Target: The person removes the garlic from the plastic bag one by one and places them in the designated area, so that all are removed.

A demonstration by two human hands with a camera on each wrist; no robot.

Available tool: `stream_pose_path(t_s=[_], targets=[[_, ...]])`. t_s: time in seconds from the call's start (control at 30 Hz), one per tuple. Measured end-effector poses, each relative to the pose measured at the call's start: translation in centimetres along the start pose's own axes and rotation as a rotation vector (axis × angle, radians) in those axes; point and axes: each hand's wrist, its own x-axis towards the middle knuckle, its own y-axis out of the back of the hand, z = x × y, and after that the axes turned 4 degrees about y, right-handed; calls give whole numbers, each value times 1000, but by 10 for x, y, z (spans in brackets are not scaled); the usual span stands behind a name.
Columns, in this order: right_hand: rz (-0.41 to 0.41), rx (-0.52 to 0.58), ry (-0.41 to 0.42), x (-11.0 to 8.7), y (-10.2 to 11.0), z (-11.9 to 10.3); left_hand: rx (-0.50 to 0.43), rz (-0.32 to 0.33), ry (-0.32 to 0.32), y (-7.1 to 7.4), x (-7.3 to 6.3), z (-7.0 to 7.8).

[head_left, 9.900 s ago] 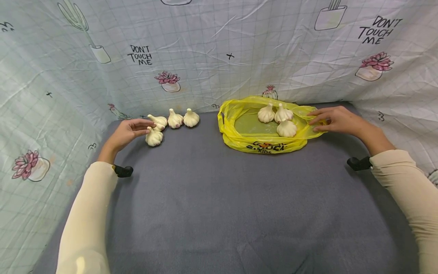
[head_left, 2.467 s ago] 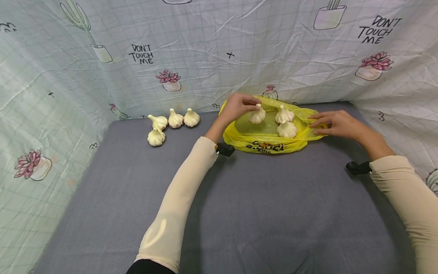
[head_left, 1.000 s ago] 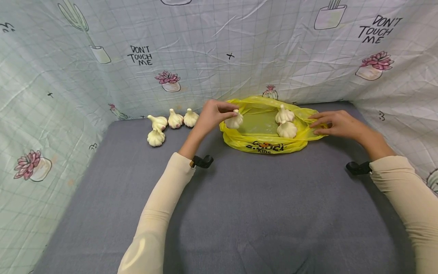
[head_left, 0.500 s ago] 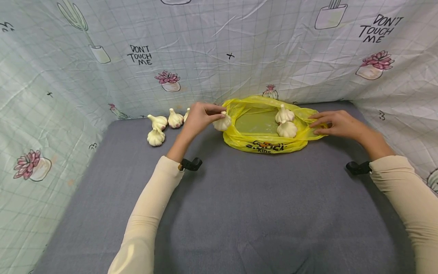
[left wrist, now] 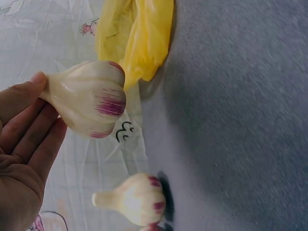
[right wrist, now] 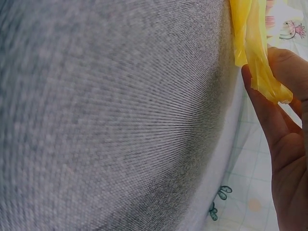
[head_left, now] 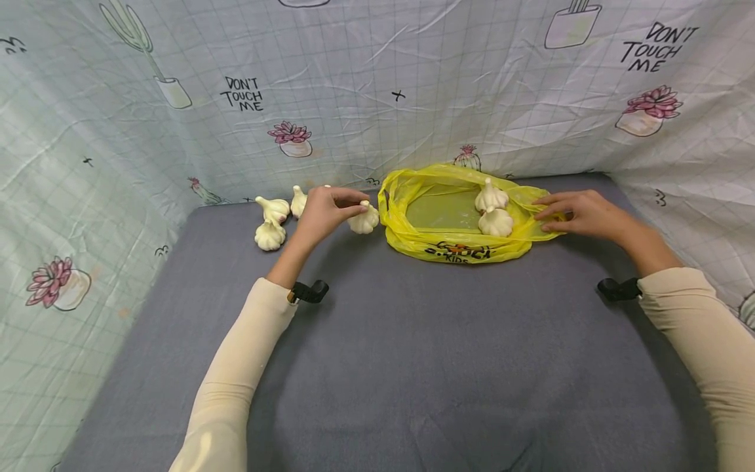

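In the head view, my left hand pinches a garlic bulb by its stem, just left of the yellow plastic bag. The left wrist view shows this bulb off the table, with purple streaks. Two garlic bulbs, one at the back and one in front, sit in the bag's right part. My right hand pinches the bag's right edge between thumb and fingers. Behind my left hand several more bulbs stand, including one at the far left; one is mostly hidden.
A grey cloth covers the table. Patterned fabric hangs behind and along the sides, close to the bag and the bulbs. A front bulb stands against the row at the left. Black wrist cameras sit on both wrists.
Ten seconds ago three bulbs were in the bag and my left hand was at the left bulbs. Since then it has lifted one bulb from the bag and carried it left. My right hand stays put.
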Motion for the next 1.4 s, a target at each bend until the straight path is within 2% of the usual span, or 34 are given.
stream_pose_path(t_s=[0.3,0.5,0.9,1.1,1.4], targets=[[-19,4,-19,0,3,-1,-16,-2,53,9,-4,-4],[-17,-1,-27,-1,2,-2,-4,-3,58,17,-7,-9],[5,-18,-25,-2,4,-4,47,61,31,37,-16,-19],[30,-8,-19,-2,5,-5,71,84,58,43,-20,-27],[51,40,-114,0,15,-8,97,85,82,48,-25,-31]])
